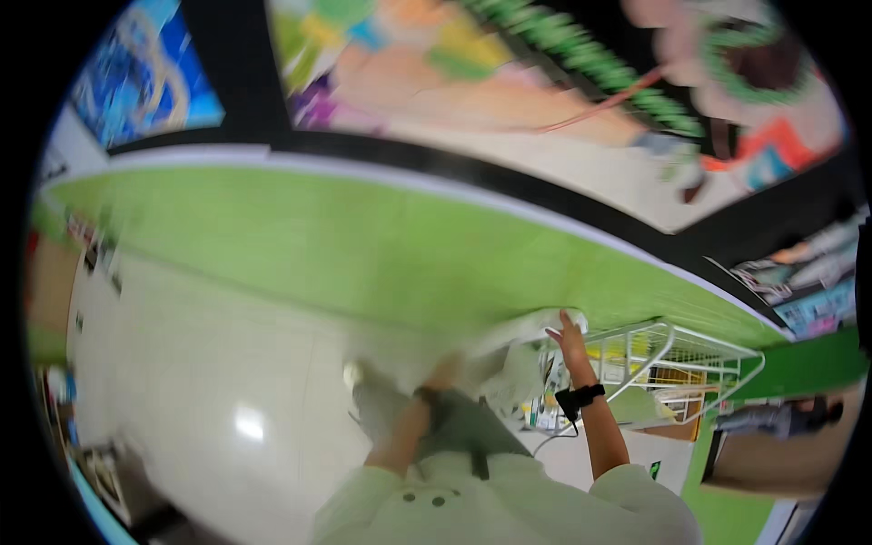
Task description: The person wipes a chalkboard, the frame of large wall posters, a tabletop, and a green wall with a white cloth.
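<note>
My right hand [570,343] reaches forward over the left end of a white wire rack [672,350], its fingers apart. A pale, white-edged thing [522,359], too blurred to name, lies just left of the hand, against the fingers or right beside them. Whether the fingertips press on it I cannot make out. My left hand [443,372] is smeared by motion in front of my legs, so its fingers do not show. A dark band circles each wrist, and a thin cable hangs from the right one.
A green wall [300,218] with colourful pictures runs across the front. Pale shiny floor [200,363] spreads to the left. Boxes and yellow items [677,374] sit in the rack. A person [781,418] is at the far right. A box-like thing [118,481] stands at the lower left.
</note>
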